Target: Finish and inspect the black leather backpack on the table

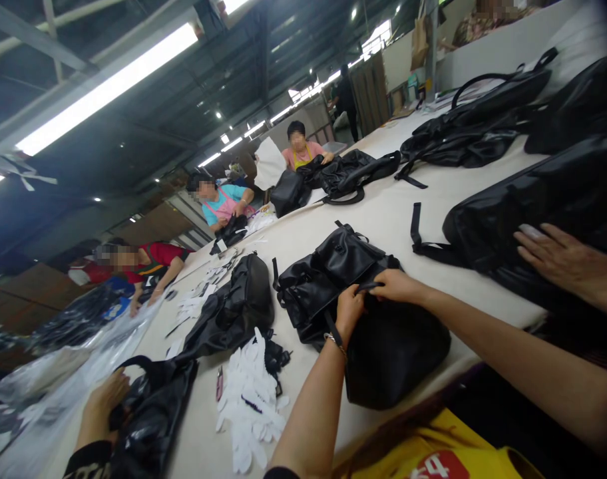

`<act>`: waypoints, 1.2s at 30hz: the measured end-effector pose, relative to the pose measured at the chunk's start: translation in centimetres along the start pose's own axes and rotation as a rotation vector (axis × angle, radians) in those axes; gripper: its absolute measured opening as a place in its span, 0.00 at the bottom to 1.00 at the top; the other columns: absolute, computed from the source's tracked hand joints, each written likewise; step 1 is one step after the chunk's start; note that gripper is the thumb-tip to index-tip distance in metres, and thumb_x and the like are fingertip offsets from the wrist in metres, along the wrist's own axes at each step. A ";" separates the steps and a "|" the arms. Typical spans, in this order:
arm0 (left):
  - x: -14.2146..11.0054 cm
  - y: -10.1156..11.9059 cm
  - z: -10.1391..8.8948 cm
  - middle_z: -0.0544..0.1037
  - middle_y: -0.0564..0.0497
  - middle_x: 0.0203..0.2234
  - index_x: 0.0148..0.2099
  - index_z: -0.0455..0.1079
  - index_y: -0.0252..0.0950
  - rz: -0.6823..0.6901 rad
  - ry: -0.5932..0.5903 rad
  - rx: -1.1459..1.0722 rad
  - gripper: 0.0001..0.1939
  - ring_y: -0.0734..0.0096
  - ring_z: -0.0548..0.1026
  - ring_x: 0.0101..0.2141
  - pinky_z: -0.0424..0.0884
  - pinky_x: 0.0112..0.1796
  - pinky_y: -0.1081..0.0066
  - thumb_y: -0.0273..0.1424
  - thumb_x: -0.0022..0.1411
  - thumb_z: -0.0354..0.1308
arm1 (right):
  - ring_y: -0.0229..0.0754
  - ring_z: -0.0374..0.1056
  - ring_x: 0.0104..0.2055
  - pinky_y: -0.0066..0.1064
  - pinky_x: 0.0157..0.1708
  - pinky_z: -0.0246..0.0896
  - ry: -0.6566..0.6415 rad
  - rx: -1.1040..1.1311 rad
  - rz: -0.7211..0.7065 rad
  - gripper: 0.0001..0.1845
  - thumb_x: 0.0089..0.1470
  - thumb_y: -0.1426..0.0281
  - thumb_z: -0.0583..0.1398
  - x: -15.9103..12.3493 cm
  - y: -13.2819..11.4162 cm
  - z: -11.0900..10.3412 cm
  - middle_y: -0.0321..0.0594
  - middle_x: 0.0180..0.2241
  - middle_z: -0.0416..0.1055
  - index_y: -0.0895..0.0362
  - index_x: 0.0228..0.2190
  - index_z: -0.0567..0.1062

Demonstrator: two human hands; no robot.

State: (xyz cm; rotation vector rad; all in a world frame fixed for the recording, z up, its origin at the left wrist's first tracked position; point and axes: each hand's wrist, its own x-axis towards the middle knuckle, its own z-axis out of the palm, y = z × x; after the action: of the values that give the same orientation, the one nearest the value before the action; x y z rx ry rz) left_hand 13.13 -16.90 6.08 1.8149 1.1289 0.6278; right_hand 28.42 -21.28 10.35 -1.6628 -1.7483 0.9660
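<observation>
A black leather-look backpack (393,352) lies on the table right in front of me. My left hand (350,311) is closed on a narrow black strap at the middle of the bag, the wrist wearing a bracelet. Close beside it, my right hand (399,286) pinches the same strap, so only a short stretch (371,286) of it shows between the two hands. The bag's pocketed part (328,273) lies beyond my hands. My fingertips are partly hidden by the strap and the bag.
White tags (248,399), a small pink-handled tool (219,384) and another black bag (233,306) lie to the left. Co-workers' hands touch bags at far left (108,392) and right (573,263). More black bags (463,133) and several people are farther along the table.
</observation>
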 end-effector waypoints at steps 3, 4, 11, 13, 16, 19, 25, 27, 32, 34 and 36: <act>0.1 -0.5 0.3 0.67 0.54 0.25 0.37 0.63 0.34 -0.043 0.031 -0.034 0.18 0.83 0.63 0.16 0.61 0.17 0.80 0.44 0.56 0.44 | 0.44 0.66 0.33 0.35 0.34 0.64 -0.189 0.602 -0.046 0.23 0.51 0.53 0.51 0.6 -0.8 -1.7 0.48 0.32 0.69 0.62 0.31 0.69; 0.1 -0.7 0.5 0.67 0.54 0.25 0.37 0.62 0.34 -0.053 0.048 -0.039 0.18 0.83 0.64 0.17 0.61 0.18 0.80 0.44 0.56 0.44 | 0.45 0.65 0.39 0.38 0.39 0.63 -0.241 0.834 -0.117 0.26 0.51 0.51 0.50 0.7 -1.0 -2.1 0.49 0.38 0.67 0.61 0.38 0.67; 0.2 -1.8 0.7 0.62 0.57 0.18 0.30 0.58 0.33 -0.123 0.060 -0.084 0.15 0.81 0.64 0.15 0.59 0.17 0.79 0.40 0.58 0.43 | 0.45 0.63 0.44 0.38 0.41 0.63 -0.161 0.691 -0.152 0.30 0.50 0.49 0.47 1.4 1.8 -0.2 0.49 0.44 0.64 0.61 0.43 0.64; -0.1 -2.0 0.6 0.62 0.57 0.17 0.29 0.58 0.34 -0.130 0.029 -0.108 0.15 0.82 0.64 0.15 0.58 0.17 0.80 0.41 0.57 0.44 | 0.45 0.67 0.34 0.34 0.34 0.65 -0.161 0.446 -0.069 0.23 0.45 0.54 0.55 1.4 3.6 0.8 0.47 0.32 0.70 0.62 0.32 0.71; -0.7 -2.2 0.7 0.63 0.59 0.17 0.31 0.59 0.34 -0.134 -0.030 -0.139 0.13 0.83 0.64 0.16 0.59 0.20 0.80 0.40 0.52 0.52 | 0.42 0.66 0.27 0.32 0.31 0.63 -0.127 0.286 -0.062 0.12 0.38 0.64 0.59 1.1 5.6 1.1 0.41 0.24 0.70 0.61 0.24 0.73; -1.2 -2.5 1.1 0.68 0.58 0.21 0.36 0.60 0.34 -0.122 -0.090 -0.198 0.17 0.81 0.67 0.22 0.63 0.25 0.80 0.30 0.43 0.62 | 0.42 0.65 0.29 0.30 0.34 0.59 -0.090 0.141 -0.076 0.06 0.36 0.70 0.57 0.4 6.1 0.8 0.39 0.24 0.70 0.58 0.20 0.74; -1.2 -3.2 1.7 0.73 0.52 0.32 0.37 0.66 0.33 -0.146 -0.191 -0.270 0.21 0.75 0.70 0.32 0.65 0.37 0.73 0.22 0.35 0.64 | 0.39 0.63 0.24 0.25 0.24 0.55 -0.232 0.032 -0.077 0.19 0.31 0.76 0.55 -1.9 5.4 1.8 0.35 0.20 0.69 0.58 0.30 0.76; -1.2 -3.2 1.7 0.73 0.51 0.30 0.36 0.68 0.31 -0.183 -0.243 -0.277 0.18 0.76 0.70 0.30 0.66 0.37 0.73 0.23 0.37 0.63 | 0.39 0.63 0.24 0.25 0.23 0.55 -0.229 0.027 -0.064 0.24 0.31 0.76 0.54 -2.3 5.5 2.2 0.37 0.24 0.70 0.60 0.36 0.74; -0.8 -2.7 1.0 0.71 0.54 0.21 0.35 0.70 0.30 -0.238 -0.353 -0.241 0.14 0.82 0.65 0.20 0.62 0.25 0.78 0.23 0.40 0.60 | 0.40 0.65 0.33 0.24 0.30 0.58 -0.222 0.080 -0.034 0.27 0.33 0.78 0.54 -1.9 6.3 3.3 0.37 0.36 0.69 0.56 0.40 0.72; -0.5 -2.6 0.9 0.68 0.57 0.16 0.33 0.70 0.30 -0.242 -0.353 -0.207 0.12 0.84 0.61 0.15 0.57 0.20 0.79 0.24 0.40 0.60 | 0.37 0.64 0.27 0.24 0.24 0.58 -0.235 0.114 0.018 0.26 0.35 0.78 0.54 -1.5 6.5 3.9 0.37 0.33 0.70 0.56 0.41 0.71; -0.3 -2.6 1.2 0.67 0.57 0.15 0.31 0.70 0.30 -0.218 -0.319 -0.182 0.10 0.84 0.59 0.14 0.55 0.18 0.79 0.25 0.41 0.60 | 0.34 0.61 0.19 0.23 0.17 0.54 -0.228 0.141 0.078 0.21 0.37 0.78 0.53 -1.0 6.7 4.5 0.37 0.26 0.69 0.59 0.38 0.72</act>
State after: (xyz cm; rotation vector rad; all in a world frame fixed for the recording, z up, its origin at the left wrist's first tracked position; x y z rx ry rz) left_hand 12.75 -17.16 3.25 1.5444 1.0006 0.2900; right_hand 28.98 -23.03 2.43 -1.5927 -1.7217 1.3286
